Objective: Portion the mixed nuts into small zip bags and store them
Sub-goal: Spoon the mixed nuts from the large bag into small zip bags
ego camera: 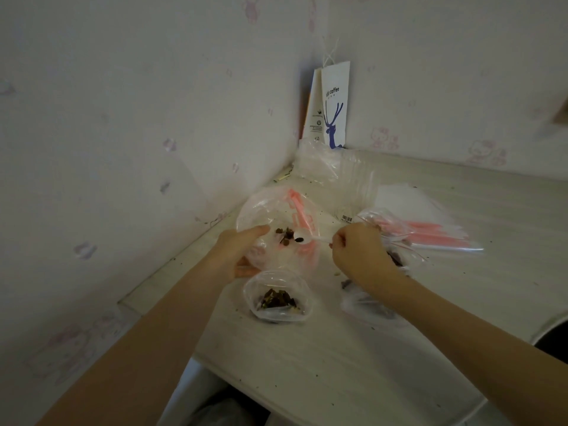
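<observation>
My left hand [242, 252] grips the big nut bag [270, 210], my right hand [359, 253] pinches a loaded spoon [302, 238] over it; a wobble could spill nuts [287, 235] short of the small zip bag [278, 299] beside it.

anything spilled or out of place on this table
Yes: dark crumbs lie loose on the pale wooden table beside the small clear zip bag of nuts, and a pale nut piece sits near the right hand.

Handle of spoon [302, 239] vanishes inside right hand [359, 253]. Zip bag [365, 305] under that wrist mostly covered. Left hand [242, 250] fingertips hidden beneath large bag [276, 216]. Paper bag [333, 106] small print unreadable. Dark round object [553, 339] cut by right edge.
</observation>
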